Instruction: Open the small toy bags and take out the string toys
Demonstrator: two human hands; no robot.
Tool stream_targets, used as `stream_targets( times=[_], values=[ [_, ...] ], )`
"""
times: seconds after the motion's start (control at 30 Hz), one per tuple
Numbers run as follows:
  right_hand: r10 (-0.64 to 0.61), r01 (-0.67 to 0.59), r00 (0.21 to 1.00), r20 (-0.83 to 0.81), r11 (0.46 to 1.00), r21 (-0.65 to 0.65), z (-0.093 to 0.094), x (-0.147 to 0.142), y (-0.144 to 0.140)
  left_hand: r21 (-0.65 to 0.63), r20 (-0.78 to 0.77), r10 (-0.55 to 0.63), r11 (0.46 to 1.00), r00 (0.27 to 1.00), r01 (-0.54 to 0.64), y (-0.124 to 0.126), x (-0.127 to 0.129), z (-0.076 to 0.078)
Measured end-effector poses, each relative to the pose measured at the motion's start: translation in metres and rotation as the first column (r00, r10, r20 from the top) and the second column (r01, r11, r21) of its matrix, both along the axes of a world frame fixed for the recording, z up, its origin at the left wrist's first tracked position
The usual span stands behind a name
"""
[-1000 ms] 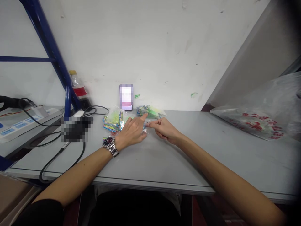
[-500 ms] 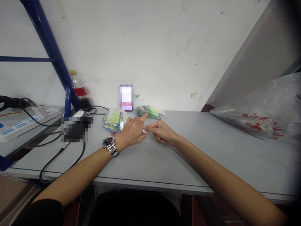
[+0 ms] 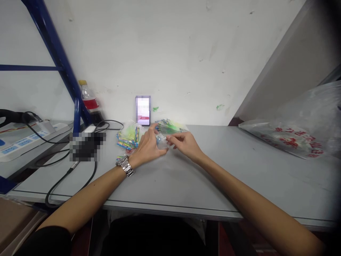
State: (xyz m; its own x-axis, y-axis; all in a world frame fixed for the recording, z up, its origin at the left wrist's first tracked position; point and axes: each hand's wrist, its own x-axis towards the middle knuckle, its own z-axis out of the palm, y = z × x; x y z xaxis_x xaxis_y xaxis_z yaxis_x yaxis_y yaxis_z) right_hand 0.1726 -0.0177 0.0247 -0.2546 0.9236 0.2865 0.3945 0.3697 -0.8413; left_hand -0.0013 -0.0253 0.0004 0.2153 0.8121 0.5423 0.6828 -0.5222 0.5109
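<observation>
A small clear plastic bag (image 3: 162, 143) with a bit of blue showing is between my two hands above the table. My right hand (image 3: 185, 145) pinches its right edge between thumb and fingertips. My left hand (image 3: 148, 146), with a metal watch (image 3: 125, 165) on its wrist, has thumb and index finger spread on either side of the bag. Its other fingers are mostly hidden. Just left of that hand lie colourful patterned packets (image 3: 128, 139) in clear wrapping. Behind the hands, another pile of green and patterned packets (image 3: 172, 126) rests near the wall.
A phone (image 3: 143, 110) leans against the wall. On the left stand a cola bottle (image 3: 91, 103), black cables (image 3: 93, 174), a power strip (image 3: 32, 138) and a blue metal frame (image 3: 57, 53). A large plastic bag with red print (image 3: 293, 140) sits at the right.
My left index finger has drawn back, widening its gap from the thumb. The clear bag now shows more fully between my hands, and my right fingers have shifted slightly up.
</observation>
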Motion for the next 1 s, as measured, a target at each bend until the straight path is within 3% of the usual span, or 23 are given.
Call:
stream_targets(
  times=[0.2, 0.4, 0.53, 0.63, 0.8, 1.0],
  values=[
    [0.022, -0.020, 0.999, -0.034, 0.998, 0.066, -0.003, 0.006, 0.009, -0.169, 0.188, -0.099, 0.977, 0.977, 0.132, -0.004, 0.003, 0.005],
    [0.084, -0.079, 0.994, -0.067, 0.994, 0.075, 0.000, 0.013, 0.011, -0.233, 0.412, -0.055, 0.959, 0.909, 0.163, 0.009, 0.001, -0.001],
    [0.176, -0.171, 0.980, -0.087, 0.983, 0.067, 0.004, 0.015, 0.009, -0.216, 0.457, -0.136, 0.942, 0.879, 0.258, 0.014, -0.002, -0.002],
    [0.172, -0.167, 0.982, -0.079, 0.984, 0.064, 0.006, 0.014, 0.008, -0.176, 0.464, -0.181, 0.941, 0.867, 0.291, 0.013, -0.002, 0.000],
    [0.121, -0.115, 0.976, -0.180, 0.992, 0.044, 0.005, 0.014, 0.009, -0.170, 0.595, -0.145, 0.939, 0.791, 0.300, 0.014, 0.000, 0.001],
    [0.127, -0.155, 0.941, -0.313, 0.986, -0.067, 0.000, 0.014, 0.010, -0.170, 0.696, -0.093, 0.942, 0.712, 0.290, 0.019, -0.002, 0.000]
  ],
)
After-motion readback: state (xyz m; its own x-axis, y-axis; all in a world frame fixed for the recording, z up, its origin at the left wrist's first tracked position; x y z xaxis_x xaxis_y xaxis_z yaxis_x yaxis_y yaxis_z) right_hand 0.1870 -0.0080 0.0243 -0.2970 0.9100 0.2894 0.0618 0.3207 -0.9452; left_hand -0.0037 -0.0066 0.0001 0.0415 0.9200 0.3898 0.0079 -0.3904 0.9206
